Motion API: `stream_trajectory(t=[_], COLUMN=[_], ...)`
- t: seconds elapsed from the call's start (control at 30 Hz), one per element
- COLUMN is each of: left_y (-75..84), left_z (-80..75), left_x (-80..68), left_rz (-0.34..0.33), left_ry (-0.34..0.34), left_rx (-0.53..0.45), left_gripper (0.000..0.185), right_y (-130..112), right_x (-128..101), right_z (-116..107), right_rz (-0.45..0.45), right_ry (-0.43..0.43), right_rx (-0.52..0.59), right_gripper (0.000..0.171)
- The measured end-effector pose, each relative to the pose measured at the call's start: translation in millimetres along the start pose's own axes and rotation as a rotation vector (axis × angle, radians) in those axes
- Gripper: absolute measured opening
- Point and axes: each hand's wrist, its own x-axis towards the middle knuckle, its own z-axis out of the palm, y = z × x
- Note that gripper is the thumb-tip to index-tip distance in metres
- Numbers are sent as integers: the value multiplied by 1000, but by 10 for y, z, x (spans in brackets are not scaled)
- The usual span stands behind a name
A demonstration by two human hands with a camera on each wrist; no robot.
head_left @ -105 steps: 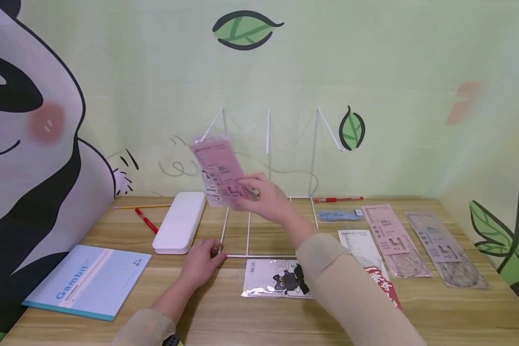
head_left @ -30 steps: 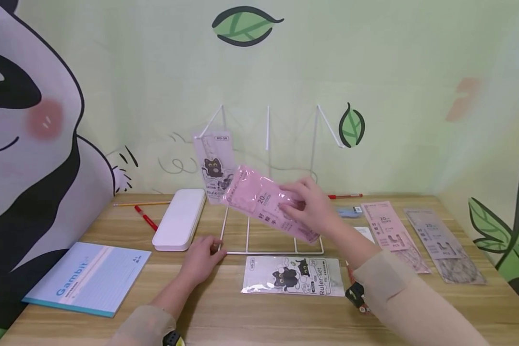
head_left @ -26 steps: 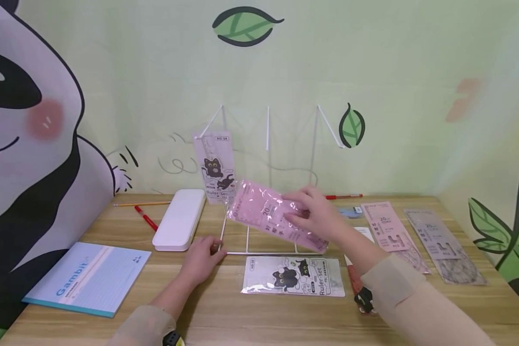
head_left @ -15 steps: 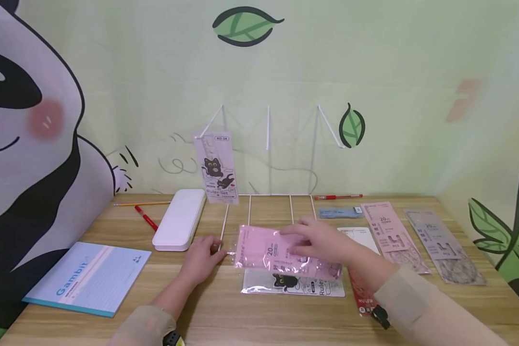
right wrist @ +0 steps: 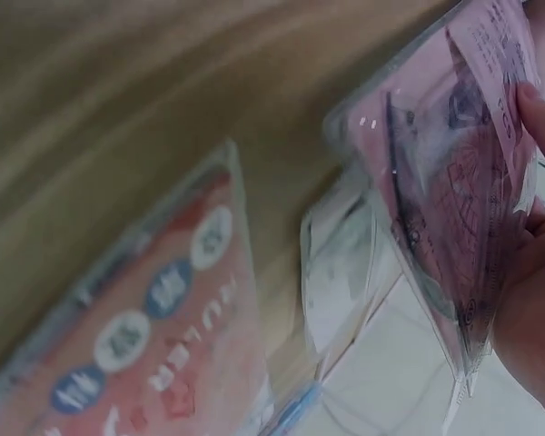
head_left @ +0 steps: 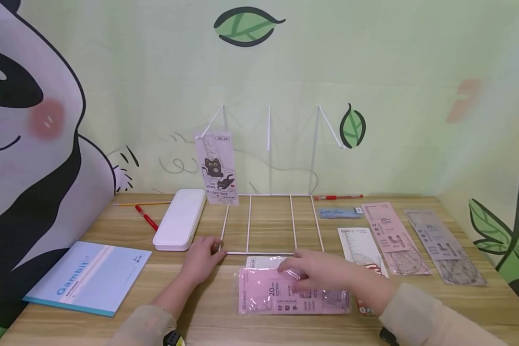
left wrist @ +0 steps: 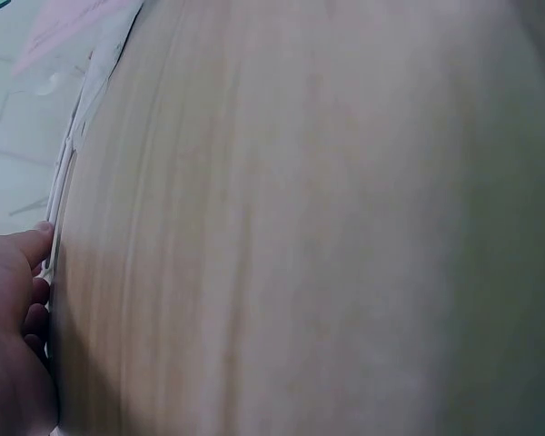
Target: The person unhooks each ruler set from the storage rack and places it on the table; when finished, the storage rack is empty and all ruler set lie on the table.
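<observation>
My right hand (head_left: pixel 322 271) pinches a pink ruler set packet (head_left: pixel 259 293) by its far edge. This packet overlaps a black-cat ruler set (head_left: pixel 264 262) in front of the white wire rack (head_left: pixel 249 226). In the right wrist view the pink packet (right wrist: pixel 436 173) is tilted, with thumb and fingers on either side. My left hand (head_left: pixel 203 257) grips the rack's front left corner; the left wrist view shows its thumb and curled fingers (left wrist: pixel 38 318) at the wire. Another cat ruler set (head_left: pixel 218 166) hangs from the rack's left hook.
A white case (head_left: pixel 179 220), red pen (head_left: pixel 146 218), pencil (head_left: pixel 142 204) and notebook (head_left: pixel 88 278) lie left. On the right are a white-and-red ruler packet (head_left: pixel 359 245), a pink packet (head_left: pixel 393 240), a grey one (head_left: pixel 445 247), a blue item (head_left: pixel 339 213) and another red pen (head_left: pixel 339 197).
My right hand has brought the pink packet from beside the left hook, down and toward me, over the cat ruler set. The left hand has stayed at the rack's corner.
</observation>
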Motion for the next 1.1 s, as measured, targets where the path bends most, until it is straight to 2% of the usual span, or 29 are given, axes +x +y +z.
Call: stream_trajectory(t=[0.33,0.6,0.83,1.1], left_y=[11,19,4,-6], left_z=[-2,-10,2,2], left_x=[-21,-19,-11,-8], left_rz=[8,26,29,28], left_ry=[8,14,25,19], left_rx=[-1,-4,-2,0], left_gripper=[25,24,23,24], right_y=[-35,-43,-77,-79], right_x=[-47,-50,-61,-60], right_z=[142,209,223,238], right_rz=[0,-116,-152,-126], right_ry=[-54,-101,-101,-108], right_rx=[27,-6,-65,-103], right_gripper=[44,43,42,42])
